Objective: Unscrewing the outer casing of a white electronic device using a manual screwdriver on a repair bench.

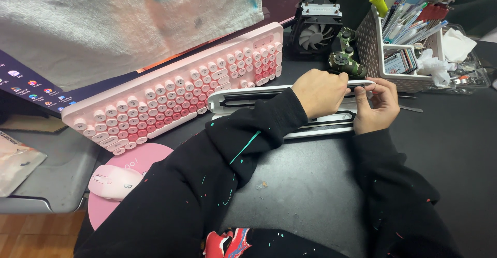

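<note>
White frame (243, 98): middle section hidden behind the left forearm; right end covered by both hands.
Left hand (320, 91): fingertips concealed; grip on the frame cannot be confirmed.
Right hand (377, 105): palm side hidden; contact points not visible.
Screen (31, 84): mostly covered by a towel (129, 25); cut off at left edge.
Game controller (346, 61): partly hidden behind the left hand.
Basket (370, 43): contents too small to identify.
Clear tray (473, 74): at the counter's right edge, contents indistinct.
</note>
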